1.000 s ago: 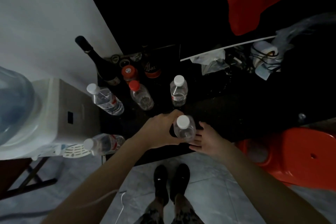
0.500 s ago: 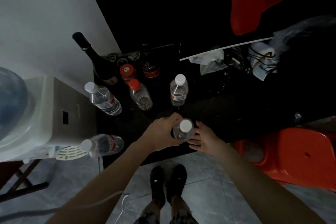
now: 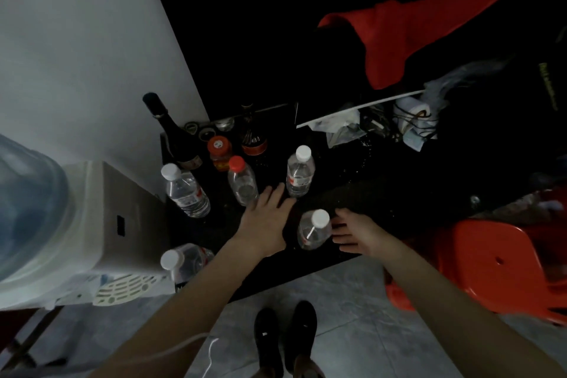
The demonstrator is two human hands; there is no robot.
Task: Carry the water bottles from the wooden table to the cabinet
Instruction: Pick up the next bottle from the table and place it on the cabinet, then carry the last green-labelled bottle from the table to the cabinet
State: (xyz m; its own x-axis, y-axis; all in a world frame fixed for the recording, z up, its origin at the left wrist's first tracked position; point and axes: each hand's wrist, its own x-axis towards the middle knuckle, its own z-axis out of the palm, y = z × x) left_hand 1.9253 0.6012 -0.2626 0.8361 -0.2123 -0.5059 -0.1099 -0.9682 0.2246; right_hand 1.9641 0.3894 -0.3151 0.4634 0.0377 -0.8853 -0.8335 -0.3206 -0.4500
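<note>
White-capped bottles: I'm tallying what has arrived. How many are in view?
4. One between the hands, one behind the left hand, one by the dispenser's side, one at its front corner. Dark areas may hide more.

Dim, underexposed frame; the upper centre falls to near black. The white wall (image 3: 76, 49) at left is the brightest area. Wide-angle bending at the edges, with slight softness throughout.
</note>
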